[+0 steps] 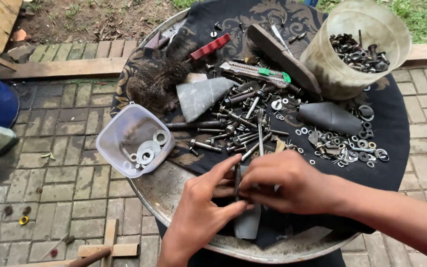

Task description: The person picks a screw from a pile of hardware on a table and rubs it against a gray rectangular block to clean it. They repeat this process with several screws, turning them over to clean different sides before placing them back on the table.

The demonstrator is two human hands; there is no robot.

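Low in the middle of the frame, my left hand (201,207) and my right hand (285,185) meet over the near edge of the round grey metal tray (174,202). Between them stands a dark slim bolt (236,180), nearly upright. My left thumb and forefinger are drawn together around its lower end, the other fingers loosely curled. My right hand is closed over its upper part, fingertips pinched in; what they grip there I cannot quite make out, as my knuckles hide it.

Just beneath my hands lies a grey wedge-shaped scrap of rubber (248,222), resting on the black patterned cloth (396,133) that covers most of the tray. Above my hands, at the centre of the frame, sits a loose heap of steel bolts and screws (243,123). To its right lies a scatter of dark washers and nuts (352,148). At centre left a small clear plastic tub (124,128) tilts over the tray's rim, with several silver washers (149,148) inside. In the upper right stands a cloudy plastic bucket (342,59) holding rusty nuts. A grey utility knife with a green slider (255,71) lies in the upper middle, a red handle (210,46) up and to its left.
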